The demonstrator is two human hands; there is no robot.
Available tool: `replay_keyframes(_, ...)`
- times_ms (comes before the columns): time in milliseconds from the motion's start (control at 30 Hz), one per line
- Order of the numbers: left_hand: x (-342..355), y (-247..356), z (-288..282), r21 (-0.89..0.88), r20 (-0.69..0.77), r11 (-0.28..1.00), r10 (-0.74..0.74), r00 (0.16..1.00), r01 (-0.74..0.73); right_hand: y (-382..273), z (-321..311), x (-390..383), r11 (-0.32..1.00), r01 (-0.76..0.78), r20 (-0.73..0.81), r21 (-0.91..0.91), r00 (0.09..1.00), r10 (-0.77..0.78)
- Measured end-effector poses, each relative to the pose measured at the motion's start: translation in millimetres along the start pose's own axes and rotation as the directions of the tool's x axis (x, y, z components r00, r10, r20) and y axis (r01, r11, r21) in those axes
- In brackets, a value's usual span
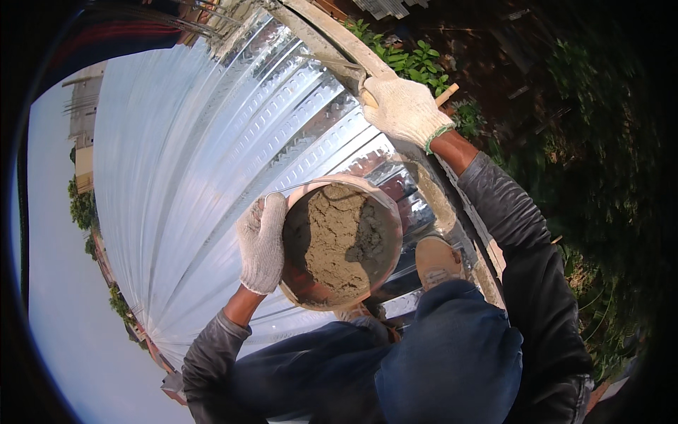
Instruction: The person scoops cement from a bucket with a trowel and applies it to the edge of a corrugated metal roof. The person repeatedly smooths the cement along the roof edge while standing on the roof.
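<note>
- Bucket (296,246): your left hand (261,244) is gripping its rim; mortar (335,237) is lying right of the fingers.
- Trowel (368,98): your right hand (406,112) is gripping its handle.

Two gloved hands (261,247) (406,109) | one lone bucket (296,247) | a single trowel (342,66) | a pair of shoes (436,261) | two denim-clad legs (452,353) | two sleeves (503,205)

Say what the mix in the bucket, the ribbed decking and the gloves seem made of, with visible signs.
Mix: probably sandy mortar, matte and crumbly, its surface cracked.
Ribbed decking: sheet metal, likely galvanised steel, shiny with bright reflections.
Left glove and right glove: knitted yarn, perhaps cotton, matte with knit texture.
</note>
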State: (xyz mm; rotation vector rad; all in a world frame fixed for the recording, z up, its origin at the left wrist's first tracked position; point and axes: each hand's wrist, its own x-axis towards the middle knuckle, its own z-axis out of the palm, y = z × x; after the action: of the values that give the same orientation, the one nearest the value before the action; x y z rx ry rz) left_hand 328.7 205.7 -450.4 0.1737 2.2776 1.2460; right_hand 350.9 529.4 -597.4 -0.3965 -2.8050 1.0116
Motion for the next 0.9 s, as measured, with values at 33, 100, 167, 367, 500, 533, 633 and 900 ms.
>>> replay_keyframes(33, -1.1, -1.1, 0.0, 0.029, 0.004, 0.999, 0.025, 1.0, -0.025, 5.2, -3.2, 10.6, 0.997, 0.028, 0.006, -0.072, 1.0, -0.028)
replay_keyframes(100, -1.6, -2.7, 1.3, 0.063, 0.016, 0.997, 0.044, 0.999, -0.045, 25.2, -9.3, 26.1, 0.967, 0.107, 0.063, -0.232, 0.994, -0.094)
replay_keyframes(167, -2.7, -3.2, -2.0, 0.06, 0.005, 0.998, 0.026, 1.0, -0.026, 29.8, -15.4, 29.9, 0.942, 0.124, 0.133, -0.311, 0.987, -0.087)
replay_keyframes(367, 1.9, -11.2, -3.9, -0.019, -0.053, 1.0, -0.002, 0.999, 0.001, 24.0, -50.8, -59.8, 0.998, -0.05, 0.228, 0.025, 0.973, 0.043)
replay_keyframes(500, 6.4, -23.0, -15.5, 0.079, -0.036, 0.991, 0.111, 0.993, -0.108, -19.1, -72.3, -125.8, 0.885, -0.262, 0.301, 0.384, 0.942, 0.149)
replay_keyframes(533, 7.9, -25.8, -16.8, 0.052, -0.043, 0.992, 0.118, 0.992, -0.116, -27.4, -81.0, -135.8, 0.878, -0.264, 0.341, 0.4, 0.932, 0.125)
replay_keyframes(633, 8.9, -24.0, -9.7, 0.053, -0.041, 0.987, 0.156, 0.987, -0.154, -46.1, -117.0, -157.2, 0.932, -0.168, 0.473, 0.322, 0.881, -0.004)
replay_keyframes(900, -3.0, -10.6, -12.6, 0.142, -0.073, 0.99, 0.032, 0.997, -0.021, -78.4, -127.5, -165.0, 0.941, 0.337, 0.68, 0.008, 0.689, -0.252)
